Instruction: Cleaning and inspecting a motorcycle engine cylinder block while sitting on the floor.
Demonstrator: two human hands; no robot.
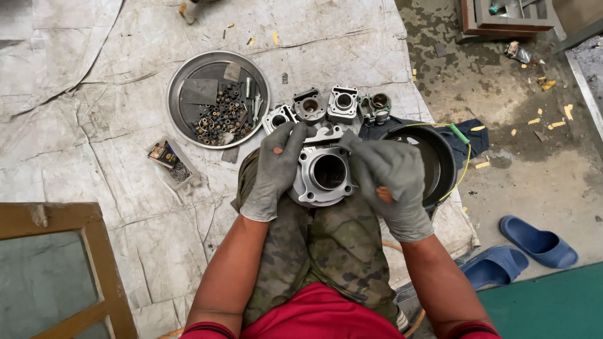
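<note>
I'm gripping the grey engine cylinder (328, 174) with my left hand (274, 171) and right hand (394, 182) (both gloved, fingers curled); a small clear packet (173, 164) is lying left.

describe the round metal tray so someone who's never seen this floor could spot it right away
On the pale wrinkled sheet covering the floor, look up and to the left of the person's gloved left hand. There lies the round metal tray, flat and silvery, heaped with small dark bolts and nuts. Unlike the black bowl by the right hand, it is shallow and shiny.
</note>
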